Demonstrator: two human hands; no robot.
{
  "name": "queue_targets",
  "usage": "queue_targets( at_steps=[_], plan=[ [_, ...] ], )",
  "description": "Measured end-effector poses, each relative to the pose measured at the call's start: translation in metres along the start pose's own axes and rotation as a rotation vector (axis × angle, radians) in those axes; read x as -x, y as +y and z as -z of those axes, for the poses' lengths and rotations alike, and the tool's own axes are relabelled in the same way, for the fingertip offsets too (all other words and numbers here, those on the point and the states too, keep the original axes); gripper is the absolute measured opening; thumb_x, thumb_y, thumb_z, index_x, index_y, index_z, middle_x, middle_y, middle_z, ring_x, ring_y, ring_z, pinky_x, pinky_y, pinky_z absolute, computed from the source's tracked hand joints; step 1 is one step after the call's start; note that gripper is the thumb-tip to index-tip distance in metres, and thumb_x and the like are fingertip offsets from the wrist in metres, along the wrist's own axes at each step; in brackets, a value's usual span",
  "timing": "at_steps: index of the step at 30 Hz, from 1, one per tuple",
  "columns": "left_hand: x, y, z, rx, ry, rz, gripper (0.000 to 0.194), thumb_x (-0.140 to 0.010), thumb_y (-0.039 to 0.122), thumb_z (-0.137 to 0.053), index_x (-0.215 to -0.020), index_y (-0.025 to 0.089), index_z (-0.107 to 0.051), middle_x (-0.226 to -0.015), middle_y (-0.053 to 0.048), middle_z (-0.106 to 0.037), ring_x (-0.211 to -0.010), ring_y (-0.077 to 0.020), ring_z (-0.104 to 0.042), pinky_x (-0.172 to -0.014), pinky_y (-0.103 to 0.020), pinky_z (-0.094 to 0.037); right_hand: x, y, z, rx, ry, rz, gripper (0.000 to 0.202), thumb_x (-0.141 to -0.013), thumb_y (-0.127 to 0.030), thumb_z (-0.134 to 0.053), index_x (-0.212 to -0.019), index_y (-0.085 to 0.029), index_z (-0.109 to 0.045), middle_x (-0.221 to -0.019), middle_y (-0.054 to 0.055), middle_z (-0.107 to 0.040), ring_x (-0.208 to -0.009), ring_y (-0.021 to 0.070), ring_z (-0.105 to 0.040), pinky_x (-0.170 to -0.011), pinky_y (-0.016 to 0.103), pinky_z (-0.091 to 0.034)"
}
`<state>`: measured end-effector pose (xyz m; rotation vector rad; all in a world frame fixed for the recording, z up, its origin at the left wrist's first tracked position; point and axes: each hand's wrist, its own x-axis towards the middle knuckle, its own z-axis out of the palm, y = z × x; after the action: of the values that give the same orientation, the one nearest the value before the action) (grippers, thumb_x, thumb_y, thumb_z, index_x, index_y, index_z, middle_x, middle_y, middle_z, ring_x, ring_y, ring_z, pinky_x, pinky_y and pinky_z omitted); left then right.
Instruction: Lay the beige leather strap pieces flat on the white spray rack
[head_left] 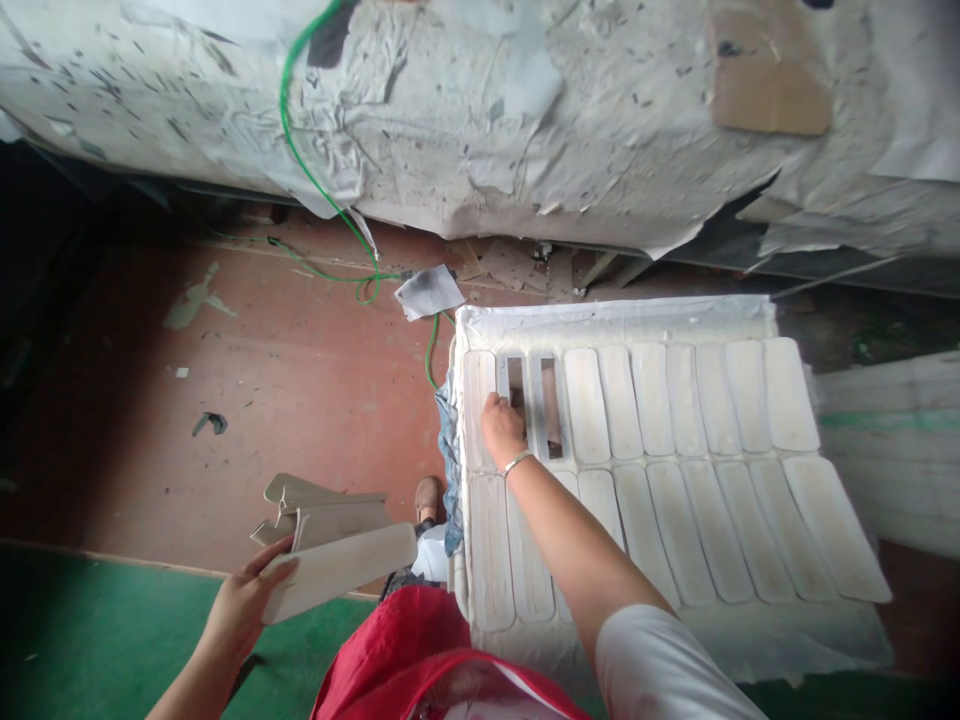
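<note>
My left hand (244,600) is wrapped round a fanned stack of flat beige pieces (337,521), with a long, round-ended piece (345,568) on top. On the right, my right hand (504,430) reaches over a white board (615,320) carrying two rows of similar pale pieces (660,400). Its fingers are closed near the right edge of the leftmost upper piece (480,375); what they pinch is hidden. Just beside that hand, two pale frames (535,400) in the upper row show dark openings. My right forearm covers part of the lower row.
A long table (465,120) covered in stained, torn white sheeting runs across the back. A green cord (289,110) hangs over it down to the reddish floor (247,390). A white scrap (429,292) lies near the board, and a dark scrap (211,422) lies farther left.
</note>
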<state>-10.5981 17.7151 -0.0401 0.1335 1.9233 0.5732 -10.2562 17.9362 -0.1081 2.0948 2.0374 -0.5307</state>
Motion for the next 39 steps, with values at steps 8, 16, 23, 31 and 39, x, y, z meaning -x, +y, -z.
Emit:
queue_targets(
  at_steps=[8, 16, 23, 31, 39],
  plan=[
    [0.048, 0.061, 0.022, 0.133, -0.04, -0.066, 0.077, -0.052, 0.025, -0.081, -0.123, 0.015, -0.054, -0.071, -0.006, -0.068, -0.051, -0.021, -0.06, -0.044, -0.027, -0.048, 0.063, 0.01, -0.034, -0.002, 0.098, 0.213, 0.046, -0.089, -0.003, -0.03, -0.134, -0.007, -0.04, -0.139, 0.021, -0.041, -0.124, 0.0262, -0.043, -0.099, 0.039, -0.04],
    [0.089, 0.104, -0.018, 0.178, -0.194, -0.107, 0.086, -0.049, 0.028, -0.083, -0.127, 0.013, -0.051, -0.071, -0.007, -0.068, -0.05, -0.0194, -0.06, -0.044, -0.026, -0.047, 0.088, 0.054, 0.013, -0.31, 0.077, 0.208, 0.036, -0.084, -0.006, -0.039, -0.115, -0.01, -0.057, -0.117, 0.016, -0.061, -0.108, 0.0208, -0.058, -0.093, 0.034, -0.048],
    [0.097, 0.112, -0.081, 0.134, -0.375, -0.126, 0.074, -0.051, 0.026, -0.079, -0.119, 0.008, -0.056, -0.069, -0.004, -0.066, -0.05, -0.0158, -0.057, -0.044, -0.023, -0.043, 0.148, 0.032, 0.086, -0.543, 0.199, 0.595, 0.053, -0.085, -0.043, -0.056, -0.129, -0.014, -0.046, -0.121, 0.014, -0.058, -0.114, 0.0237, -0.053, -0.097, 0.041, -0.046],
    [0.103, 0.114, -0.102, 0.176, -0.418, -0.146, 0.065, -0.055, 0.026, -0.077, -0.116, 0.009, -0.059, -0.07, -0.004, -0.066, -0.05, -0.0151, -0.058, -0.045, -0.023, -0.043, 0.188, -0.018, 0.067, -0.331, 0.098, 0.746, 0.096, -0.066, -0.024, -0.074, -0.146, -0.011, -0.022, -0.134, 0.018, -0.046, -0.117, 0.0325, -0.045, -0.1, 0.049, -0.041],
    [0.069, 0.115, -0.084, 0.516, -0.168, -0.373, 0.038, -0.058, 0.031, -0.081, -0.086, 0.008, -0.07, -0.077, -0.008, -0.068, -0.073, -0.0164, -0.065, -0.066, -0.022, -0.055, 0.154, 0.044, 0.103, -0.722, 0.284, 0.442, 0.07, -0.076, -0.033, -0.062, -0.137, -0.017, -0.032, -0.121, 0.015, -0.051, -0.113, 0.0292, -0.05, -0.096, 0.047, -0.045]
  ],
)
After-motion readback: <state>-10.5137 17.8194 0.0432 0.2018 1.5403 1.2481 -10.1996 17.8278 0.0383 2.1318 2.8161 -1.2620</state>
